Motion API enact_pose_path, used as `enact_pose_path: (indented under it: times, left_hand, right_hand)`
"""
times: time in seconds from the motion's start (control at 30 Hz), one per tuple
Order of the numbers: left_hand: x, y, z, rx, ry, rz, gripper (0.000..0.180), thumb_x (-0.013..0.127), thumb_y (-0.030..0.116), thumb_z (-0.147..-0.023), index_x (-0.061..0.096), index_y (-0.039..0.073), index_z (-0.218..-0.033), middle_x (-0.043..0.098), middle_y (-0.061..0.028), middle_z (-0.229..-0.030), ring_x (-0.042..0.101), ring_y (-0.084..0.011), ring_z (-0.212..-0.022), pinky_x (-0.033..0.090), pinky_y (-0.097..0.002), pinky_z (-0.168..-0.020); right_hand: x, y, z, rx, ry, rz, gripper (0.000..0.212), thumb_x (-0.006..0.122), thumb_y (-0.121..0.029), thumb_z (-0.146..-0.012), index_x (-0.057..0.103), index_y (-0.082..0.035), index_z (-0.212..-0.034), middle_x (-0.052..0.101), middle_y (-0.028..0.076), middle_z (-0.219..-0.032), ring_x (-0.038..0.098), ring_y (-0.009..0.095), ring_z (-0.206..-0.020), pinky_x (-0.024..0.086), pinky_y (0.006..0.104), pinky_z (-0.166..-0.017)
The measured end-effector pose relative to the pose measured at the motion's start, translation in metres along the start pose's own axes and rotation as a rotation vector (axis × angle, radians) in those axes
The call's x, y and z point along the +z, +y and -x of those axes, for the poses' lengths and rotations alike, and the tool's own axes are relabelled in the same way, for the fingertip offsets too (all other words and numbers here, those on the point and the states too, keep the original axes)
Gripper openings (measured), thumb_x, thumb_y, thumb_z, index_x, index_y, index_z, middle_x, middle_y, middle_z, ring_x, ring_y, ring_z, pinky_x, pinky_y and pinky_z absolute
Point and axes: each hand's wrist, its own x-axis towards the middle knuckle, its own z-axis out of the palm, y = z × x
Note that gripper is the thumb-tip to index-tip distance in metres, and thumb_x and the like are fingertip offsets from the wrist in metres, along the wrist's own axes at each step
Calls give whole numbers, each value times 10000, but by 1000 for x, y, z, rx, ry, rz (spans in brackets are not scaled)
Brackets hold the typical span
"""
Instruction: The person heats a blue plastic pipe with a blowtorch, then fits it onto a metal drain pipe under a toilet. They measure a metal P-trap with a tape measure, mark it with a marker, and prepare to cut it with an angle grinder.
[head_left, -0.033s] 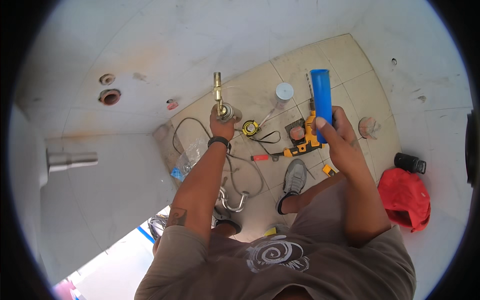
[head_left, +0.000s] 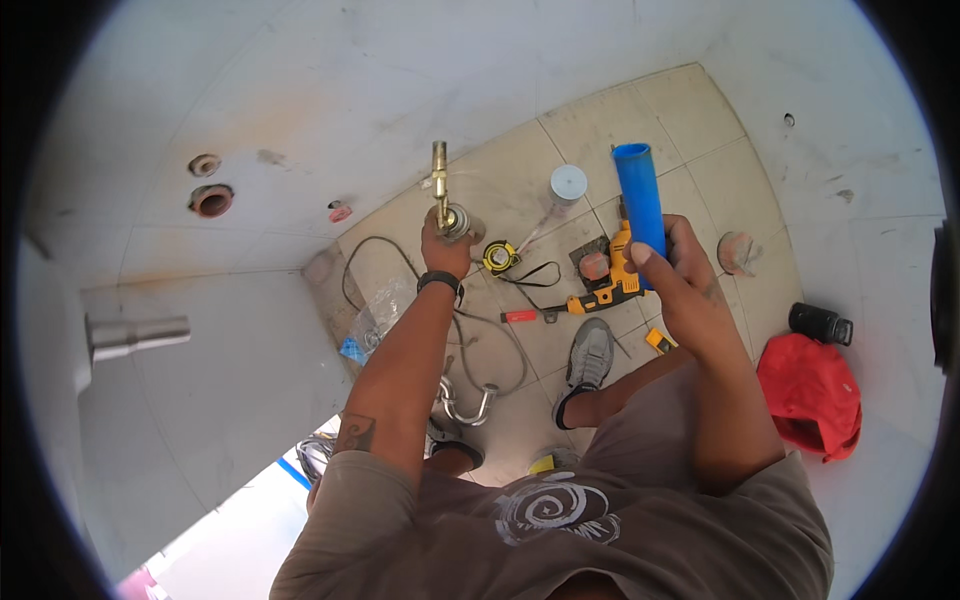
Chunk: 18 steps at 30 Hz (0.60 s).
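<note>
My left hand [head_left: 447,250] is closed round the gas canister of a blow torch [head_left: 440,183], whose brass nozzle points up and away. No flame can be made out at its tip. In my right hand [head_left: 680,275], the thumb and fingers grip the lower end of a short blue plastic pipe [head_left: 640,195]. The pipe's open end faces away from me, and it leans a little to the left. Torch and pipe are well apart. Behind the pipe lies a yellow and black power drill [head_left: 608,293] on the floor, partly hidden by the pipe and my hand.
On the tiled floor lie a tape measure [head_left: 501,257], a clear container with a pale lid [head_left: 568,183], a chrome trap pipe [head_left: 466,408] and a plastic bag [head_left: 385,310]. A red cap [head_left: 808,390] sits at right. Pipe stubs [head_left: 212,201] open in the far wall.
The blue pipe's open end has tipped slightly to the left and turned, so its rim shows differently. The torch has barely shifted to the right. Both holds are the same.
</note>
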Motion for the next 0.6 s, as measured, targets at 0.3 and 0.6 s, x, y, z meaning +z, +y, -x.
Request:
enact_pose_path:
  times: [0.3,0.6]
  left_hand:
    - [22,16,-5,73,25,-25,707,821,106,-743,485,14,-1358,612,-242,-1234,626,-408,-1144,501,-445,-1014]
    - [18,9,-5,17,-84,-157,820,830,104,-747,409,26,-1447,625,-256,-1274,628,-402,-1185,510,-435,-1016]
  right_hand:
    - [13,13,-20,13,-129,139,443,666,-211,-936,456,-1,-1266,610,163,-1015,615,239,-929,494,376,-852]
    - [9,10,-12,0,-100,206,424,663,-177,-936,450,-1,-1257,639,191,-1070,631,266,-974,497,394,-875]
